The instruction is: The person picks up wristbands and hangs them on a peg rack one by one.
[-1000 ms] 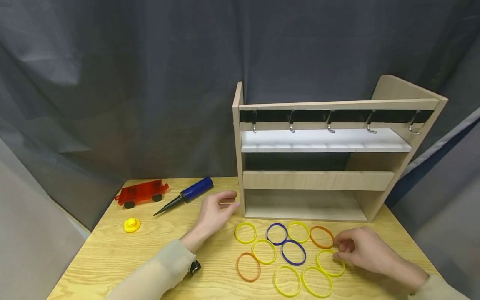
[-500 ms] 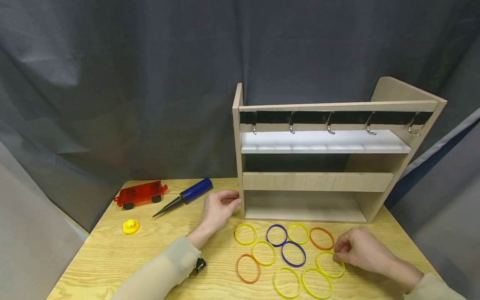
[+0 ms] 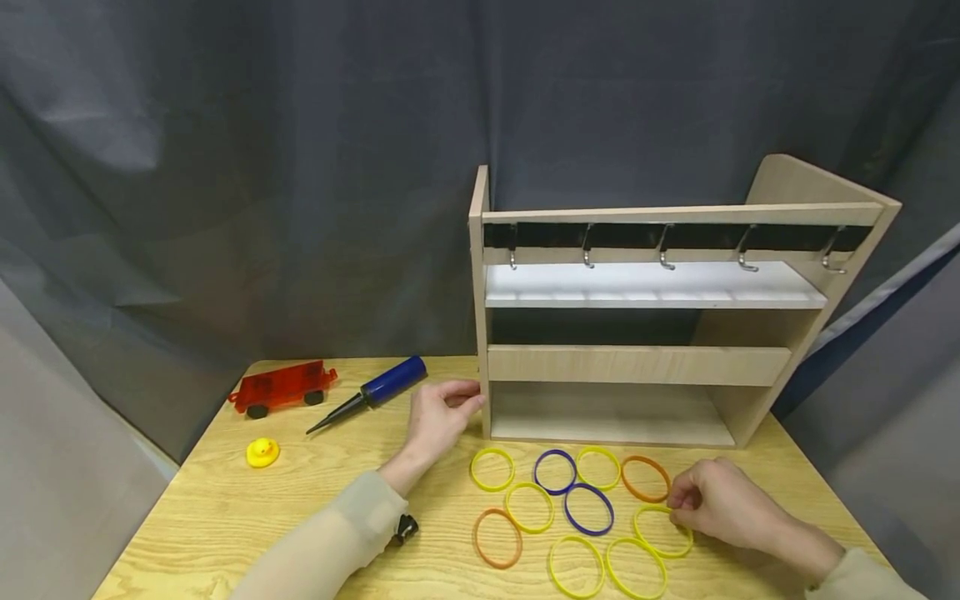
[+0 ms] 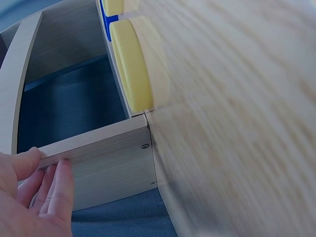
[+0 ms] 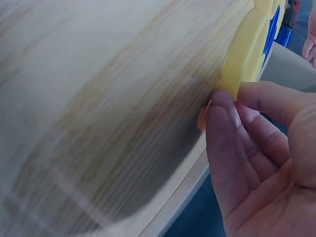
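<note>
My left hand [image 3: 437, 419] is at the left side panel of a wooden shelf rack [image 3: 637, 365]. In the left wrist view, the fingers [image 4: 63, 182] lie fairly straight against the panel's outer face, with the thumb at its front edge. On the right, my right hand [image 3: 723, 502] pinches the edge of a yellow ring [image 3: 663, 554] between thumb and fingertips; the ring still lies flat. Just behind it is an orange ring [image 3: 645, 499], close to the fingertips. Other flat rings lie to its left, including a blue ring [image 3: 588, 532] and a yellow ring [image 3: 636, 593].
Several metal hooks [image 3: 666, 260] hang along the rack's top bar. Left on the wooden table [image 3: 202, 533] are a red toy wagon [image 3: 281, 387], a yellow rubber duck [image 3: 262, 452] and a blue-and-black hand pump [image 3: 390, 381]. A dark curtain [image 3: 360, 167] closes off the back.
My left hand has moved slightly right and come to touch the rack's side panel. The right fingertips have closed together on the yellow ring's edge. The rings lie as before.
</note>
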`<state>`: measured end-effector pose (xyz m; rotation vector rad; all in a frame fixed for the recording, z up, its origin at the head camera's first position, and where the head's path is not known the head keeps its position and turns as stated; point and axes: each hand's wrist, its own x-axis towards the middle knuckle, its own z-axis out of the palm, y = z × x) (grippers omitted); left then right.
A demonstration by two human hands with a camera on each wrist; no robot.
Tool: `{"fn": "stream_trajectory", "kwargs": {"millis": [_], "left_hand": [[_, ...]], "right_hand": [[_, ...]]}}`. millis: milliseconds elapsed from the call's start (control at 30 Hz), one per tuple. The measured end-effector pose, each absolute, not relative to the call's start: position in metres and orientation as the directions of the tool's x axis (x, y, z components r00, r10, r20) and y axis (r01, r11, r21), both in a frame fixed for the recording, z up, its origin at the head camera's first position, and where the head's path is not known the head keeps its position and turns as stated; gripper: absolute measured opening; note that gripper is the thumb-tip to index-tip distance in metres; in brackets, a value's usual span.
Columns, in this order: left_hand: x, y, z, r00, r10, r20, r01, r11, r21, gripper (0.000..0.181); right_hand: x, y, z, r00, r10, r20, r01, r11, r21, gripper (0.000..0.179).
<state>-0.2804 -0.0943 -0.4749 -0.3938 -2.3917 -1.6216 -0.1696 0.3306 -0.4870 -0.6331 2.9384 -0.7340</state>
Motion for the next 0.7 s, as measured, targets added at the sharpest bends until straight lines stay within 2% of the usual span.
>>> {"fn": "stream_trajectory", "kwargs": {"millis": [233,533,700], "left_hand": [[-0.28,-0.095,-0.474,-0.94,0.094,0.329,0.34,0.359,0.869,0.019],[-0.282,-0.095,-0.473,-0.938,0.094,0.333,0.343,0.363,0.866,0.019],[-0.282,-0.095,-0.473,-0.937,0.088,0.338,0.347,0.36,0.866,0.018]], "right_hand": [[-0.167,0.33,-0.484,-0.908,-0.41,0.081,-0.398,0.789,-0.469,0.022],[-0.166,0.333,-0.474,-0.89,-0.454,0.046,-0.378,0.678,-0.63,0.011],[-0.165,0.332,-0.464,-0.884,-0.467,0.031,-0.372,0.66,-0.653,0.007]]}}
